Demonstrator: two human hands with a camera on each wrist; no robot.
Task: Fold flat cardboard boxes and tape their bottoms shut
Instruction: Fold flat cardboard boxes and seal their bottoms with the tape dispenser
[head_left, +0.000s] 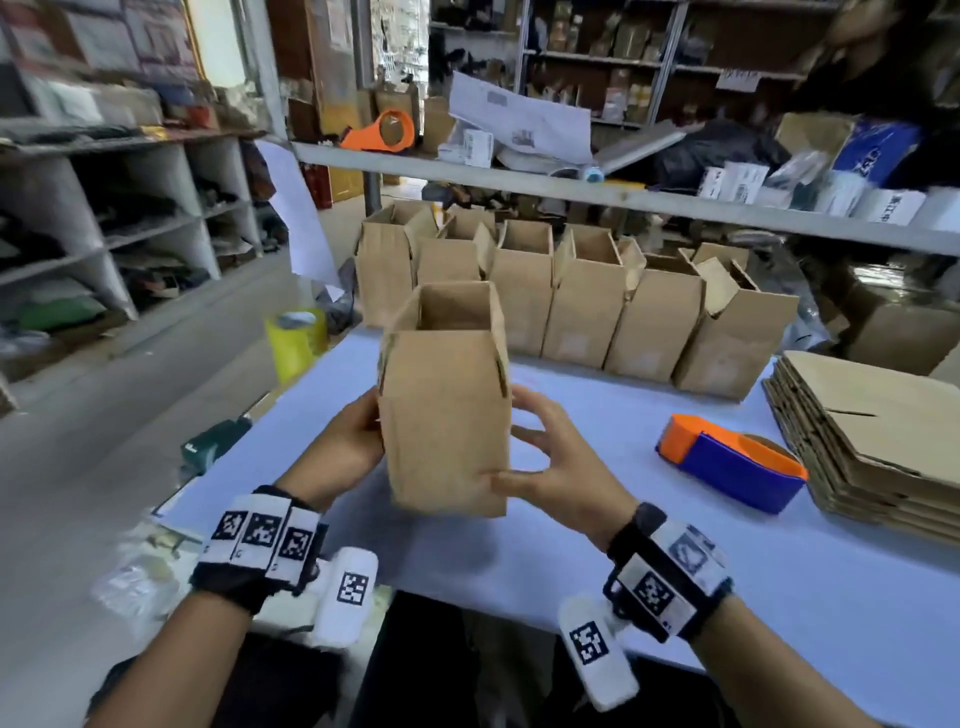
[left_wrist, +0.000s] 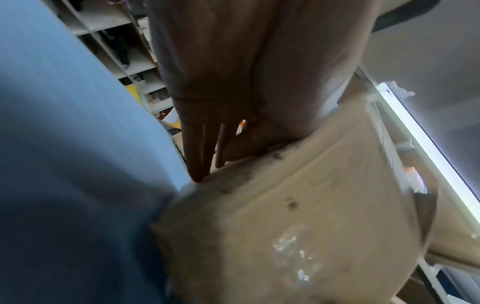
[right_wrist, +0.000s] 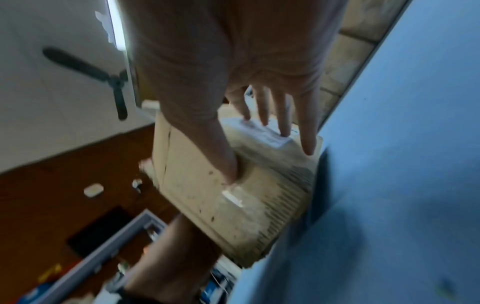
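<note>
An erected brown cardboard box (head_left: 447, 415) stands upright, top flaps open, slightly tilted just above the blue table (head_left: 675, 571). My left hand (head_left: 348, 441) presses its left side; in the left wrist view the fingers (left_wrist: 200, 156) lie straight along the box (left_wrist: 285, 216). My right hand (head_left: 545, 457) is at the right side, thumb on the front face near the bottom, fingers spread. In the right wrist view my right hand (right_wrist: 259, 127) straddles a corner of the box (right_wrist: 207, 201), whose underside looks glossy with tape.
Several folded boxes (head_left: 571, 291) stand in a row at the table's far edge. A stack of flat boxes (head_left: 872, 441) lies at the right, with an orange-and-blue tape dispenser (head_left: 727, 462) beside it. A yellow tape roll (head_left: 296, 338) sits far left. A cluttered shelf (head_left: 623, 195) hangs above.
</note>
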